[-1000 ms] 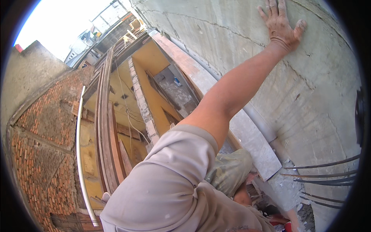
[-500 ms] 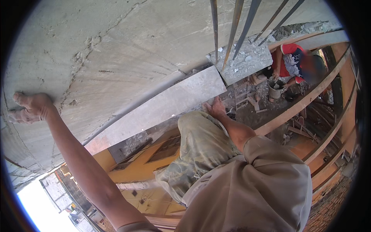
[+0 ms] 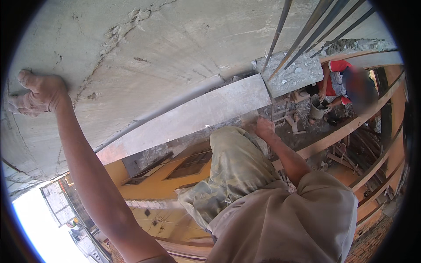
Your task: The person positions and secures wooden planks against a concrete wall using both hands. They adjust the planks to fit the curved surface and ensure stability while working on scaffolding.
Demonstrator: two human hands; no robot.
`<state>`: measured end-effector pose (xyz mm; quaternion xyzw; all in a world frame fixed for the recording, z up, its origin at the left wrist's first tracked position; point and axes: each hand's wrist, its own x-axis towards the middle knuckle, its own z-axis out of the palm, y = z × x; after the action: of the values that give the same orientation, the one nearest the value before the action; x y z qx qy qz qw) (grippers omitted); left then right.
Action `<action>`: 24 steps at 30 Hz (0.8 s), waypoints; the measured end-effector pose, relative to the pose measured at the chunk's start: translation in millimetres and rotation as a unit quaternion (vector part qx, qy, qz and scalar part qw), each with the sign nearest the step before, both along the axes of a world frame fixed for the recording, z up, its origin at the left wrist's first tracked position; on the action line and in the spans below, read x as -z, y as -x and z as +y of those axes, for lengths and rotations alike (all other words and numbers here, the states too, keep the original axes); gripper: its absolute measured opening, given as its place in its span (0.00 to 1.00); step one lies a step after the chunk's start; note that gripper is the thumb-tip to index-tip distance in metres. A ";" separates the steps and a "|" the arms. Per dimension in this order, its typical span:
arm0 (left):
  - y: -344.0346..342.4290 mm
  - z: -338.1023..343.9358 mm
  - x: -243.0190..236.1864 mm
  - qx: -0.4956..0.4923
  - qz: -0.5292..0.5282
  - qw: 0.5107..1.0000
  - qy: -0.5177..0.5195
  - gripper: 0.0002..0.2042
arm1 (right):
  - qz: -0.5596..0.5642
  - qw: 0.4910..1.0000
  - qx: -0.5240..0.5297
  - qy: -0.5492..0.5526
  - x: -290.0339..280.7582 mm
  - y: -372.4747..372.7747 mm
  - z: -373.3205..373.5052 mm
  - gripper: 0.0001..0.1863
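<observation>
My left hand (image 3: 41, 94) leans on the broad grey concrete surface (image 3: 127, 74) at the far left, its thumb and fingers apart and nothing in its grasp. My right hand (image 3: 265, 128) is beside my knee, just below the right end of a long pale concrete ledge (image 3: 197, 114). Its fingers are curled closed. A small flat greyish piece (image 3: 250, 117) shows at the fingertips, too unclear to name; whether the hand holds it is hard to make out. My knee (image 3: 232, 144), in dusty patterned trousers, bends below the ledge.
Steel bars (image 3: 302, 35) rise from a rough concrete block (image 3: 294, 72) beside the ledge. At right, a co-worker in a red and dark shirt (image 3: 340, 65) handles a bucket (image 3: 318, 109). Curved wooden boards (image 3: 333, 131) cross the right side. A yellow wall (image 3: 180, 173) lies far below.
My right hand has drawn back a little from the ledge, and the flat greyish piece now shows by its fingers. My left hand stays against the concrete. The whole view has shifted slightly.
</observation>
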<state>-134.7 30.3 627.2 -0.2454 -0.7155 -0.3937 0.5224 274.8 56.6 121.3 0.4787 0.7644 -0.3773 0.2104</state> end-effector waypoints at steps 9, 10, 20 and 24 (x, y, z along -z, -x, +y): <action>-13.4 -10.7 -0.8 0.038 -0.015 0.999 -0.015 0.53 | 0.279 0.913 -0.253 0.156 -85.1 224.7 31.1 0.24; -16.9 -10.0 0.2 0.040 -0.021 0.999 -0.016 0.52 | 0.315 0.910 -0.104 0.248 -56.8 234.1 31.5 0.22; 12.2 -14.7 15.4 0.012 0.067 0.997 0.045 0.46 | 0.479 0.582 0.393 0.526 -35.7 254.1 18.9 0.19; 62.7 -35.0 -4.3 -0.073 0.134 0.977 0.151 0.39 | 0.411 0.696 0.333 0.485 -32.3 174.2 7.5 0.15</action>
<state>-197.3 -4.7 631.5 -0.3191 -0.7060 -0.2053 0.5979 100.6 64.1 153.6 0.3311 0.2762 -0.9002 -0.0608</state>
